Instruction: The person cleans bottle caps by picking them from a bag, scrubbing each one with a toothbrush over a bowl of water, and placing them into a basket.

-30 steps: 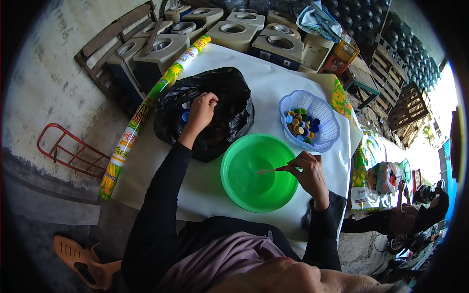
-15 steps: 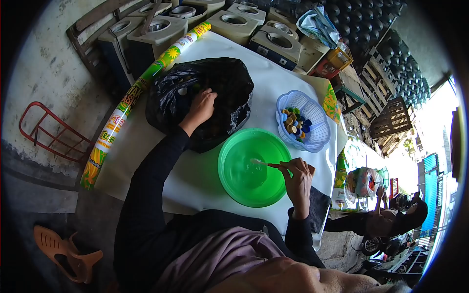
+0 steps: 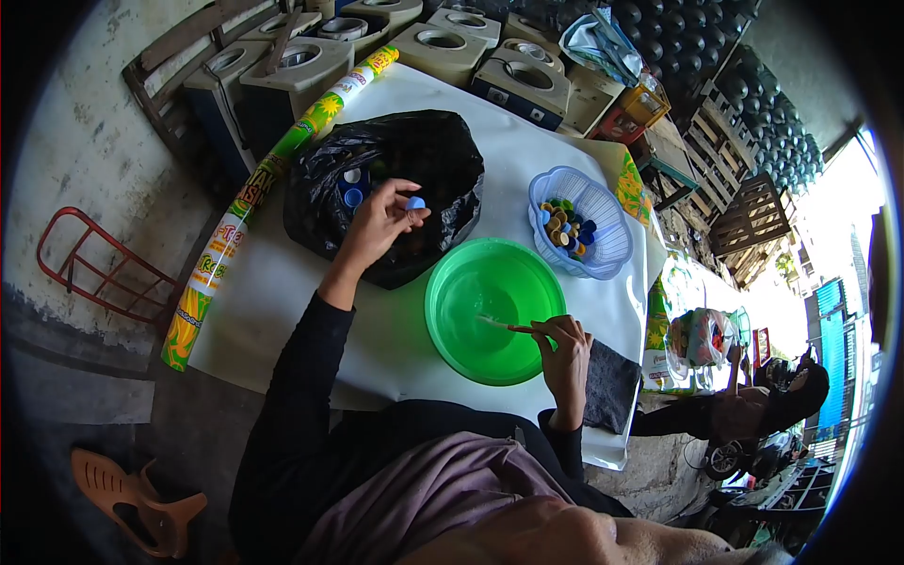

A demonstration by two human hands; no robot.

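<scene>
My left hand pinches a small light-blue bottle cap above the mouth of a black plastic bag. Blue caps show inside the bag; its deeper contents are dark. My right hand is closed round the thin reddish-brown handle of a brush. The brush's pale tip points left over the inside of a green basin, which seems to hold liquid. Beyond my right hand stands a light-blue plastic basket with several mixed-colour caps in it.
A dark cloth lies by my right wrist on the white-covered table. A printed roll runs along the left edge. Used machine housings stand behind. At right, another person works at a second table.
My left hand has come up out of the bag, bringing the light-blue cap. My right hand with the brush has shifted slightly left and down. The view has moved a little.
</scene>
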